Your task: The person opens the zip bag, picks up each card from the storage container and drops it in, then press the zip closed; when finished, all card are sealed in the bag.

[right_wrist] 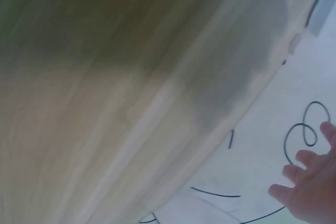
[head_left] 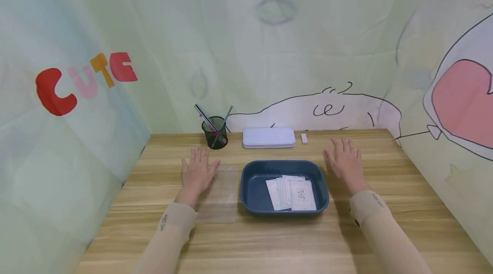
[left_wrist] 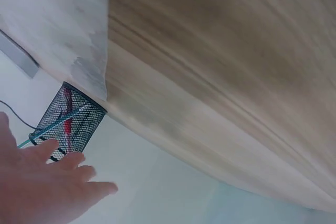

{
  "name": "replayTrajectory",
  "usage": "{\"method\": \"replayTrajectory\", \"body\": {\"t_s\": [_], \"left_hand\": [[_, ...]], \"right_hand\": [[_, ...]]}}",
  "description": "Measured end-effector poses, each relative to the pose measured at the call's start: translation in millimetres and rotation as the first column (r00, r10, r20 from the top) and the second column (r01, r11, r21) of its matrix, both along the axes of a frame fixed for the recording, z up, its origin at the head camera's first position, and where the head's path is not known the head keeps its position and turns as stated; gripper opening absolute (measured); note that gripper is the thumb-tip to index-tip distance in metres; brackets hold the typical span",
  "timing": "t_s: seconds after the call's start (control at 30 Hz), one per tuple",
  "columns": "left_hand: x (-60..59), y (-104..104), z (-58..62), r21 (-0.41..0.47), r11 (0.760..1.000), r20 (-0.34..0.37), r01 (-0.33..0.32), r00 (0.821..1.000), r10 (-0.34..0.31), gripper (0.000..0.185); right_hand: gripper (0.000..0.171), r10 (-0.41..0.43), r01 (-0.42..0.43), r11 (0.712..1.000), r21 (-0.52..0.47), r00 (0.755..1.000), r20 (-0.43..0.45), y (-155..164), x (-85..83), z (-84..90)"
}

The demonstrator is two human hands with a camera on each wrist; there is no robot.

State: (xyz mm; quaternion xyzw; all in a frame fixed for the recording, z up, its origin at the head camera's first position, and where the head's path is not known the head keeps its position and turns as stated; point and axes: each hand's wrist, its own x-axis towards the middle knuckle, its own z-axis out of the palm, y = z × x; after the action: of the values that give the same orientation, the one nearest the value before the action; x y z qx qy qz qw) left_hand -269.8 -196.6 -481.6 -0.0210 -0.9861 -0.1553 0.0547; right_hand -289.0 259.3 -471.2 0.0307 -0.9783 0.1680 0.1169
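Both hands rest spread flat beside the blue tray (head_left: 246,188); nothing gripped.
Left hand (head_left: 198,173) lies left of the tray by a clear plastic bag (head_left: 223,192), right hand (head_left: 346,162) right of it; taking a card (head_left: 302,195) likely calls for a fingertip pinch.

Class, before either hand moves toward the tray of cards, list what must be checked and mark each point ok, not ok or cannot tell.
1. Left hand flat and holding nothing: ok.
2. Right hand flat and holding nothing: ok.
3. Cards lie inside the blue tray: ok.
4. Clear plastic sleeve lies flat beside the tray: ok.
5. Number of cards in the stack: cannot tell.
6. White case lid closed: ok.
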Motion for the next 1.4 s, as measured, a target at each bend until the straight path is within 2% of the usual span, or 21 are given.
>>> {"method": "replayTrajectory", "body": {"t_s": [0.17, 0.37, 0.53, 0.67, 0.87, 1.03, 1.13, 1.23, 1.33, 1.4], "left_hand": [[1.9, -0.6, 2.2, 0.102, 0.994, -0.04, -0.038, 0.998, 0.042, 0.071], [7.6, -2.1, 6.3, 0.202, 0.976, -0.058, -0.08, 0.994, 0.093, 0.07], [15.8, -6.7, 12.3, 0.25, 0.961, 0.023, -0.119, 0.993, 0.117, 0.069], [21.4, -12.4, 19.0, 0.262, 0.955, 0.105, -0.14, 0.988, 0.116, 0.076], [28.8, -18.7, 26.3, 0.223, 0.961, 0.183, -0.162, 0.976, 0.122, 0.076], [34.8, -24.2, 27.2, 0.199, 0.958, 0.268, -0.208, 0.952, 0.151, 0.068], [38.9, -26.5, 28.2, 0.205, 0.953, 0.309, -0.223, 0.939, 0.153, 0.062], [41.5, -27.0, 30.2, 0.222, 0.952, 0.336, -0.211, 0.933, 0.129, 0.058], [42.6, -26.8, 31.0, 0.232, 0.951, 0.35, -0.203, 0.93, 0.113, 0.057], [43.3, -26.2, 31.6, 0.23, 0.952, 0.36, -0.204, 0.926, 0.111, 0.057]], "right_hand": [[0.06, -0.025, 0.02, 0.997, -0.073, 0.998, -0.066, -12.4, 3.1, 14.7], [0.064, 0.011, -0.019, 0.987, -0.161, 0.999, -0.045, -34.2, 7.1, 34.8], [0.06, 0.109, -0.109, 0.953, -0.282, 0.994, -0.017, -55.7, 11.6, 49.9], [0.058, 0.214, -0.197, 0.912, -0.359, 0.977, 0.009, -79.0, 18.2, 64.0], [0.053, 0.345, -0.296, 0.862, -0.412, 0.938, 0.046, -116.6, 34.9, 80.3], [0.045, 0.455, -0.386, 0.835, -0.392, 0.885, 0.098, -147.1, 54.7, 86.0], [0.041, 0.521, -0.437, 0.81, -0.392, 0.842, 0.138, -167.2, 65.7, 86.3], [0.041, 0.578, -0.468, 0.77, -0.434, 0.8, 0.163, -187.5, 72.3, 83.2], [0.043, 0.611, -0.463, 0.731, -0.502, 0.772, 0.177, -205.1, 76.6, 77.2], [0.044, 0.62, -0.444, 0.707, -0.55, 0.763, 0.182, -215.1, 78.2, 72.3]]}}
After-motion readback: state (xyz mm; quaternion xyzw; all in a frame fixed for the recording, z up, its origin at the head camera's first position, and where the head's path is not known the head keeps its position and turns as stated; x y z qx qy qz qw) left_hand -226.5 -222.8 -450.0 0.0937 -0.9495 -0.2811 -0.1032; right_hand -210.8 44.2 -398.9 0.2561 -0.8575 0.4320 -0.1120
